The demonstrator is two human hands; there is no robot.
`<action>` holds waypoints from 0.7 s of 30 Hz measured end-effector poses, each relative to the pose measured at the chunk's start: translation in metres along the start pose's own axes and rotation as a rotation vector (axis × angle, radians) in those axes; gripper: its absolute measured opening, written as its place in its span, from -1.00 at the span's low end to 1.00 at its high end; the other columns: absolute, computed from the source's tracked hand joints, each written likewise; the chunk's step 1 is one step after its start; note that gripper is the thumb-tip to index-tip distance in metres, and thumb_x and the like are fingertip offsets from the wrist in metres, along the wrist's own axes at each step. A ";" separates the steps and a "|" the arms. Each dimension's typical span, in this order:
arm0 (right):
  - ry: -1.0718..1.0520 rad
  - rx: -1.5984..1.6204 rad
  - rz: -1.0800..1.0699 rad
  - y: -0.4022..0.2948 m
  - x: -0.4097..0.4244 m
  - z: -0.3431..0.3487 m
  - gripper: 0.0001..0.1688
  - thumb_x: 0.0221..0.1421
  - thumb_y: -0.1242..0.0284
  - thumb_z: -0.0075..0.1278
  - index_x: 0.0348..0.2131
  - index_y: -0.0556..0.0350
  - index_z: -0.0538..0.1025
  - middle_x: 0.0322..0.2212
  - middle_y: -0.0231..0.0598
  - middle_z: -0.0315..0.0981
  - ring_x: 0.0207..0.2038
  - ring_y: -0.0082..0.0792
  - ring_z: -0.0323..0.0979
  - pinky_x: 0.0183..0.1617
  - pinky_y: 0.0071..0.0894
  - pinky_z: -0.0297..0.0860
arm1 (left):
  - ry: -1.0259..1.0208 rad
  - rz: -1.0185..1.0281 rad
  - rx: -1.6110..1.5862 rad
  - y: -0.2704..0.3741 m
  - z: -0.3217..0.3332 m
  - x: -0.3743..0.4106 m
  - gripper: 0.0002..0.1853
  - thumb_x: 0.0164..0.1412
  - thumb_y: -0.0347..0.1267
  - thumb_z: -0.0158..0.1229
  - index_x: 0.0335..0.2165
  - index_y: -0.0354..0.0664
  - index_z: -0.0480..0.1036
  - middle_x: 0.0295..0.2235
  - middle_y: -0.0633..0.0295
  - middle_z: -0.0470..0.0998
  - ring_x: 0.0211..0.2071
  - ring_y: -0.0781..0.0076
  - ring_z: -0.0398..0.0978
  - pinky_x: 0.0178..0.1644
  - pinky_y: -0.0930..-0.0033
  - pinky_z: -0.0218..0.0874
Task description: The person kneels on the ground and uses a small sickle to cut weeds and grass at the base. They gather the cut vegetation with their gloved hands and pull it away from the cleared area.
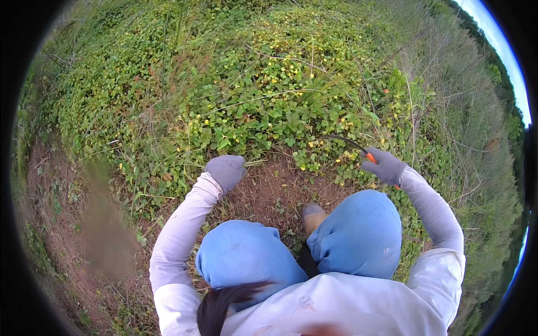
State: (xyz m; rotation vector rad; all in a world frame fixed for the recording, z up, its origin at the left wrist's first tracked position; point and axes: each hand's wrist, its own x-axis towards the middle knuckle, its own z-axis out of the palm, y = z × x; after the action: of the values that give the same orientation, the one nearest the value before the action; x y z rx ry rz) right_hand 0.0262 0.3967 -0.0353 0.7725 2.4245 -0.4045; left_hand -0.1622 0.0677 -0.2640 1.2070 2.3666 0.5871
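Note:
My left hand (227, 171), in a grey glove, is closed around a small bunch of cut green stems (254, 163), whose ends stick out to the right. In my gloved right hand (384, 165) is a sickle with an orange handle (370, 157). Its thin, dark curved blade (345, 139) points left over the leaves. Before both hands grows a dense mat of low leafy plants with yellow flowers (269, 107). Bare reddish soil (281, 185) lies between my hands, just in front of my bent knees.
My knees in blue trousers (357, 231) and a boot (313, 214) take up the near ground. Tall dry grass (475, 126) stands to the right. Soil strewn with plant litter (63, 227) stretches along the left. A blurred brown smear (107, 235) covers part of the left side.

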 end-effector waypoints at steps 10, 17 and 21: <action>-0.430 1.054 0.051 0.055 0.044 0.114 -0.47 0.10 0.39 -0.01 0.06 0.02 0.26 -0.44 -0.42 0.28 -0.52 -0.58 0.21 -0.51 -0.55 0.21 | -0.004 -0.003 0.121 0.027 -0.075 0.012 -0.83 0.12 -0.29 0.07 -0.35 -0.13 0.47 -0.44 0.04 0.53 -0.34 -0.01 0.52 -0.29 0.04 0.33; -0.473 1.409 0.155 0.048 0.058 0.138 -0.54 0.22 0.29 -0.11 0.07 -0.07 0.20 -0.51 -0.38 0.24 -0.60 -0.55 0.20 -0.55 -0.51 0.26 | 0.131 0.247 0.299 0.082 -0.102 0.054 -0.81 0.08 -0.43 0.02 -0.27 -0.08 0.42 -0.49 0.15 0.48 -0.38 0.07 0.50 -0.36 0.08 0.33; -0.273 1.634 -0.013 0.042 0.076 0.162 -0.42 0.19 0.33 -0.11 0.16 -0.20 0.11 -0.48 -0.36 0.27 -0.63 -0.57 0.18 -0.63 -0.54 0.18 | -0.073 0.450 0.407 0.137 -0.064 0.120 -0.87 0.06 -0.43 -0.01 -0.35 -0.13 0.41 -0.39 0.12 0.44 -0.31 0.07 0.49 -0.30 0.14 0.35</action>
State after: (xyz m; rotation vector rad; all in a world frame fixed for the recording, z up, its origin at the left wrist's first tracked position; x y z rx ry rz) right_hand 0.0677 0.3931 -0.2147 1.1120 1.3965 -2.3676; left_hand -0.1723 0.2288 -0.1578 1.9302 2.2216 0.1819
